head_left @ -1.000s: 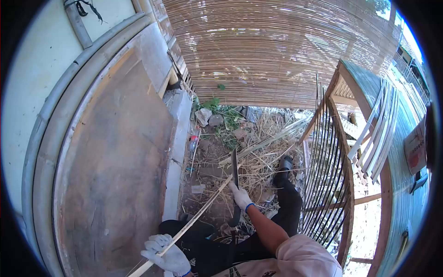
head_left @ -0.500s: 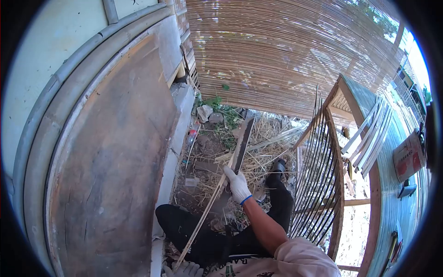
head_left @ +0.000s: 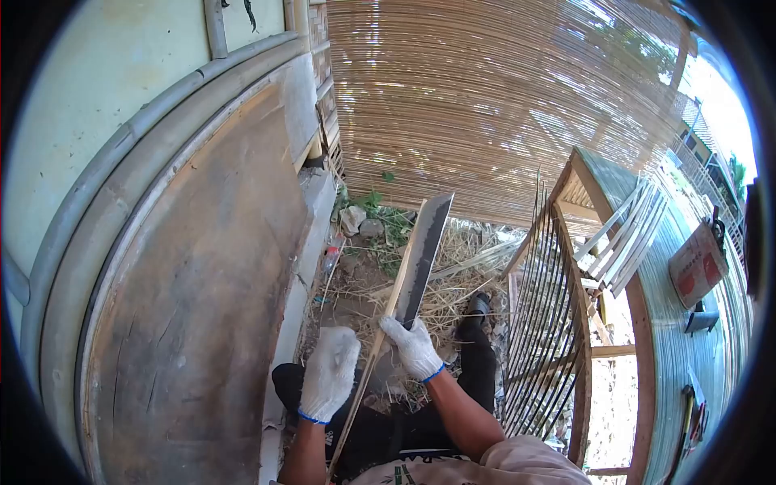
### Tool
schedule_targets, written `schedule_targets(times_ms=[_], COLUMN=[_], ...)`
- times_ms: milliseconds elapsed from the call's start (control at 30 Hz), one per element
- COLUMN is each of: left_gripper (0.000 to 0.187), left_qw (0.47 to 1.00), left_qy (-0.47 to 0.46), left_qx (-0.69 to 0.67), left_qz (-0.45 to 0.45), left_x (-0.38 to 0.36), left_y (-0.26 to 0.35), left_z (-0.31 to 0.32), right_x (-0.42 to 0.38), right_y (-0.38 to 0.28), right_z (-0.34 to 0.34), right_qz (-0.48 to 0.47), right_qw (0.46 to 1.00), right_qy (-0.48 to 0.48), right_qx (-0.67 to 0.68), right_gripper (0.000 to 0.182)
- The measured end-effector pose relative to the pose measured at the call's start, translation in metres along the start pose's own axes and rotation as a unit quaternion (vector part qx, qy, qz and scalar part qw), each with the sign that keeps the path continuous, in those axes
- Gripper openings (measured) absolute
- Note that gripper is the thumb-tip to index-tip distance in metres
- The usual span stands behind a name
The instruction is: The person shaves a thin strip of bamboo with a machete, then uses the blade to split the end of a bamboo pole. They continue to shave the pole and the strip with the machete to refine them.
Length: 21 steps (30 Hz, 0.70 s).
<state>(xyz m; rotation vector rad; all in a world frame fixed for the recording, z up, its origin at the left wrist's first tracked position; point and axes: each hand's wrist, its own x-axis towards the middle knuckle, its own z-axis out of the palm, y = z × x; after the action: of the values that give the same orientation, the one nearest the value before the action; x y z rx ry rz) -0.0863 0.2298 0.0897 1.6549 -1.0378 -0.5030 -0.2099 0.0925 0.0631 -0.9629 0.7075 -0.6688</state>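
Note:
My right hand (head_left: pixel 416 352), in a white knit glove with a blue cuff, grips a machete (head_left: pixel 428 255). The wide dark blade points up and away from me. A long, pale bamboo strip (head_left: pixel 368 384) runs along the blade's left side, past my right thumb and down toward my lap. My left hand (head_left: pixel 331 373), gloved the same way, is raised just left of the strip and apart from it. Its fingers are curled in, and nothing shows in them.
At left stands a large worn wooden panel (head_left: pixel 202 283). Straw-like shavings (head_left: pixel 461 299) litter the ground ahead. On the right is a slatted bamboo frame (head_left: pixel 550 315) beside a bench (head_left: pixel 687 356), which bears bamboo strips (head_left: pixel 630 234) and a printed box (head_left: pixel 697 265). A bamboo screen (head_left: pixel 469 105) hangs behind.
My left hand has let go of the strip's lower end and moved up beside its middle. My right hand and the machete have shifted slightly left and down in view.

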Motion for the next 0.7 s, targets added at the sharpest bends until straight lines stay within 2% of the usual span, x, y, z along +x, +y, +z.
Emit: schedule_targets(times_ms=[33,67,100,167,200,300,333,500,600,700], left_gripper=[0.028,0.029,0.027,0.024,0.024,0.022,0.022,0.023,0.024,0.026], left_qw=[0.998,0.994,0.982,0.988,0.987,0.991,0.993,0.996,0.991,0.987], left_qy=[-0.040,-0.088,-0.142,-0.097,-0.106,-0.062,-0.051,-0.038,-0.078,-0.085], left_qx=[0.003,0.051,0.109,-0.036,-0.038,-0.017,-0.021,0.004,0.030,0.082], left_qz=[-0.039,-0.044,-0.056,-0.114,-0.114,-0.116,-0.100,-0.086,-0.106,-0.109], left_x=[0.000,-0.003,-0.006,-0.021,-0.025,-0.038,-0.043,-0.059,-0.064,-0.055], left_y=[0.015,-0.002,0.011,-0.004,-0.005,-0.012,-0.018,-0.012,-0.003,0.004], left_z=[0.008,0.017,0.018,0.034,0.035,0.036,0.036,0.027,0.022,0.024], right_x=[-0.002,-0.008,-0.015,-0.026,-0.024,-0.032,-0.032,-0.004,0.004,0.005], right_y=[-0.001,-0.003,-0.013,-0.027,-0.023,-0.030,-0.038,-0.065,-0.076,-0.077], right_z=[-0.001,-0.005,-0.007,-0.014,-0.019,-0.032,-0.032,-0.049,-0.048,-0.049], right_qz=[-0.037,-0.055,-0.061,-0.024,-0.068,-0.111,-0.128,-0.170,-0.172,-0.163], right_qw=[0.999,0.998,0.998,0.994,0.987,0.981,0.977,0.971,0.967,0.970], right_qy=[-0.007,-0.009,0.002,0.014,0.017,0.046,0.053,0.039,0.052,0.002], right_qx=[-0.028,-0.033,-0.034,-0.103,-0.142,-0.155,-0.164,-0.162,-0.181,-0.181], right_gripper=[0.016,0.019,0.019,0.022,0.024,0.029,0.041,0.032,0.024,0.022])
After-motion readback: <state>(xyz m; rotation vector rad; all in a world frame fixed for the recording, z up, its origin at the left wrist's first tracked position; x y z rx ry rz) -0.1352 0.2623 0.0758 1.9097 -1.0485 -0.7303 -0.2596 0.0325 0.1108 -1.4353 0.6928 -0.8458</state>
